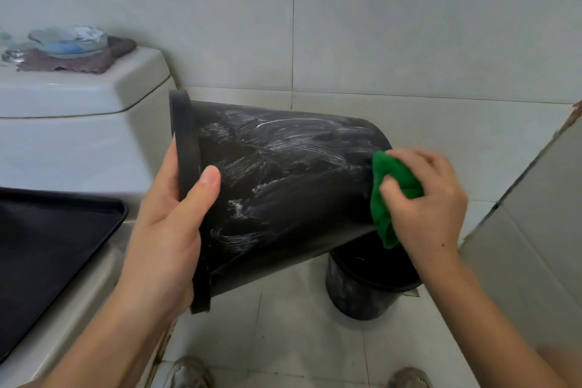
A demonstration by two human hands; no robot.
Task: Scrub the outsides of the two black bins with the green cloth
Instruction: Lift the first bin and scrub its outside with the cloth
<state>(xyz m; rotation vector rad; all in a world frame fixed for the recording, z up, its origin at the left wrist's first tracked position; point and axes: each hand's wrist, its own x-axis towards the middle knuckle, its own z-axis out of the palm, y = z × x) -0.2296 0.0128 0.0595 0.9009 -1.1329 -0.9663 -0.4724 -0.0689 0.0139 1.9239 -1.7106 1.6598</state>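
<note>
- Head view: left hand (163,230) grips soapy bin (283,192) by its rim, mid-frame.
- Right hand (431,198) clutches cloth (382,208) at its base.
- Suds could let it slip onto second bin (365,290) below.

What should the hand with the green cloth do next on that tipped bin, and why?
Probably sweep the green cloth back toward the rim: the right hand holds it at the held bin's base end, and soapy streaks thin out near the left hand.

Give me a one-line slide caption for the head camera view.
Left hand tilts soapy bin; right hand scrubs its base with cloth.
</note>
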